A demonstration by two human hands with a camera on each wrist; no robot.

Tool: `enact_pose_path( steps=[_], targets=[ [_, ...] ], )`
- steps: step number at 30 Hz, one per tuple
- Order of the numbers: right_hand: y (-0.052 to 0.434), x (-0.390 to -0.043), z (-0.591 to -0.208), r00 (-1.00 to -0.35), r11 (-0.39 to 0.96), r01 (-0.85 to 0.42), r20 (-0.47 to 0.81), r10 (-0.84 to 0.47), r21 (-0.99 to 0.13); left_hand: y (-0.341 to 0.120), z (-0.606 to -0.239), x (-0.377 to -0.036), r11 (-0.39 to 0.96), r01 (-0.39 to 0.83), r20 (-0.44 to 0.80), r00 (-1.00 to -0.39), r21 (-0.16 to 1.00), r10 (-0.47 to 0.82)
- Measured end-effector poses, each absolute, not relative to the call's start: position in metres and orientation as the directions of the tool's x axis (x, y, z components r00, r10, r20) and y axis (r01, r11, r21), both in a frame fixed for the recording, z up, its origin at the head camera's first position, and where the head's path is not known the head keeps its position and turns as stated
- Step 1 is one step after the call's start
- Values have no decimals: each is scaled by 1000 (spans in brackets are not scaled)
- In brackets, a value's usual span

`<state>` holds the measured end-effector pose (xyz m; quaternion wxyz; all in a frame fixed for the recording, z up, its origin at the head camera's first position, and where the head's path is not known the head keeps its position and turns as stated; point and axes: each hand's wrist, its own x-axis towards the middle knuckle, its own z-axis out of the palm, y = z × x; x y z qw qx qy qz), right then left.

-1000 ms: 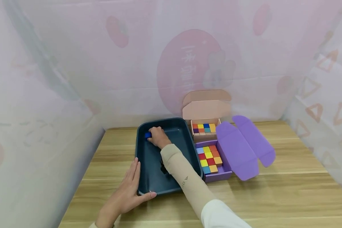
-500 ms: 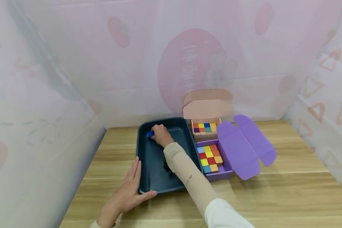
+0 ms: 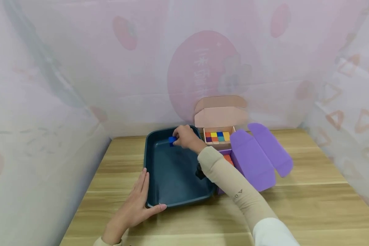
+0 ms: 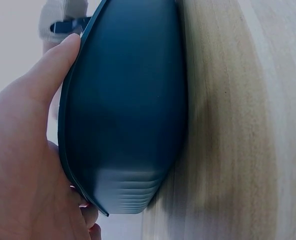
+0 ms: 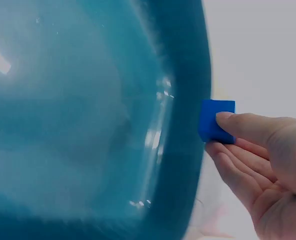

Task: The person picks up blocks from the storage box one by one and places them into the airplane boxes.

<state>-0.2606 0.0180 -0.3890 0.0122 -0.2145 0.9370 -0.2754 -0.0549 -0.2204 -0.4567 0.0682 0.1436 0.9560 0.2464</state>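
Where the backdrop (image 3: 203,65) carried pale, washed-out characters too faint to read, the wooden table (image 3: 310,205) stood before it. On the table's left half sat the dark blue tray (image 3: 172,177); the open purple box (image 3: 255,157) and pink box (image 3: 218,119) of coloured cubes stood just beside its right side. The left hand (image 3: 135,208) lay with straight fingers along the tray's near-left corner, thumb on the rim. The right hand (image 3: 186,136), arm reaching across the tray, pinched the blue cube (image 3: 172,139) at fingertip and thumb, above the tray's far edge.
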Motion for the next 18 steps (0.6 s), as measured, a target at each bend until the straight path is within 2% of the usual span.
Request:
enact_pose_path(
  steps=[8, 18],
  targets=[
    [62, -233, -371, -913, 711, -356, 65, -402, -607, -219, -457, -59, 842, 258, -45, -948, 475, 315],
    [112, -200, -368, -913, 707, -369, 91, -399, -604, -220, -458, -64, 847, 264, -50, -946, 461, 321]
  ],
)
